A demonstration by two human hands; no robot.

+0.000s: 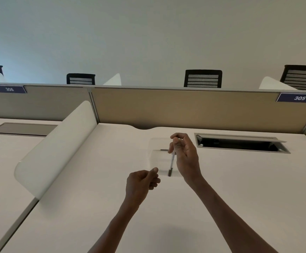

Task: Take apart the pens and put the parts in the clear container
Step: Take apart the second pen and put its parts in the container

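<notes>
My right hand (184,152) pinches the upper end of a clear pen (171,162) that hangs nearly upright, its dark tip pointing down over the clear container (156,157) on the white desk. A thin dark pen part (164,149) lies inside the container near its far side. My left hand (142,183) is curled into a loose fist just in front of the container's near-left corner; whether it holds a small part I cannot tell.
An open cable hatch (239,143) is sunk into the desk right of the container. A curved white divider (55,150) stands to the left, a tan partition (185,108) runs along the back. Chairs stand beyond it.
</notes>
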